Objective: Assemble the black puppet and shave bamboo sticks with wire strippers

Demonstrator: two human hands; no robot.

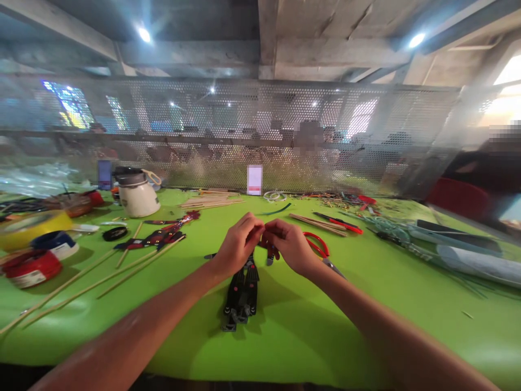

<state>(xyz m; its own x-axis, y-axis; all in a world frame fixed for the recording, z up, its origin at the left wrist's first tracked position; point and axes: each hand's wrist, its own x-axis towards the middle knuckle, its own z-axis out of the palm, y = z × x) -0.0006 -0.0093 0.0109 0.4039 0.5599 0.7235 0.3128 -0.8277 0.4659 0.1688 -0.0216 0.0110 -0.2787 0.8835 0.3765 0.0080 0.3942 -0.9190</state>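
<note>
The black figure [235,288], mostly below the narrowly pinched fingers, is held at its hidden top by the left hand [240,244] and right hand [290,245], and might be dropped if gripped loosely.

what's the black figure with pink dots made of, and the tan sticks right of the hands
Black figure with pink dots: semi-glossy, possibly plastic or leather, given its faint sheen. Tan sticks: matte, probably bamboo or wood, being slim, pale and straight.
</note>
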